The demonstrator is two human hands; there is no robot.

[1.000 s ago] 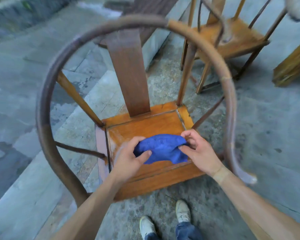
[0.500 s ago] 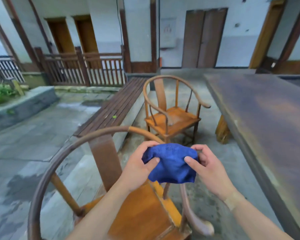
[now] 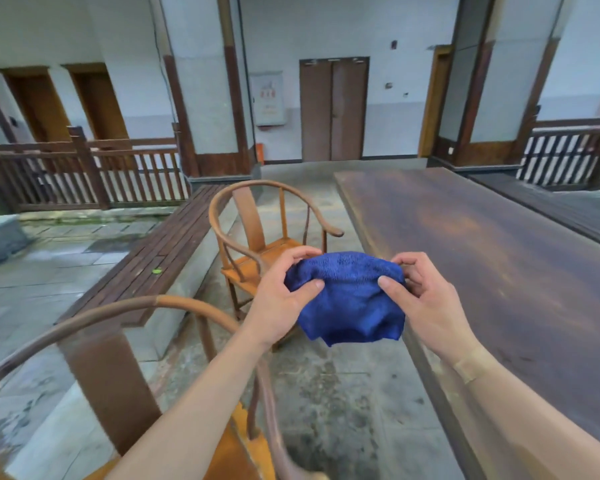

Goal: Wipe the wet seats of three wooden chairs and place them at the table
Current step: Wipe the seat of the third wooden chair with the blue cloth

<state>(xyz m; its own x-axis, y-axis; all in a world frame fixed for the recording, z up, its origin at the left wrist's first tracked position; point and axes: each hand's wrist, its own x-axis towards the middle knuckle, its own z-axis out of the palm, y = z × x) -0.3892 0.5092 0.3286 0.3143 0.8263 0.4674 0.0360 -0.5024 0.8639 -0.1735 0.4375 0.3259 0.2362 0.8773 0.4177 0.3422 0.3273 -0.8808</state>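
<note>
The blue terry cloth hangs bunched in the air between my hands, above the paving and in front of the far armchair; my left hand pinches its left edge, thumb on the front face and fingers curled over the top; my right hand grips the right edge the same way. The risk, I judge, is refolding loosely, so a corner slips and drops on the damp ground; the near armchair stands below my left forearm, the long wooden table to my right.
</note>
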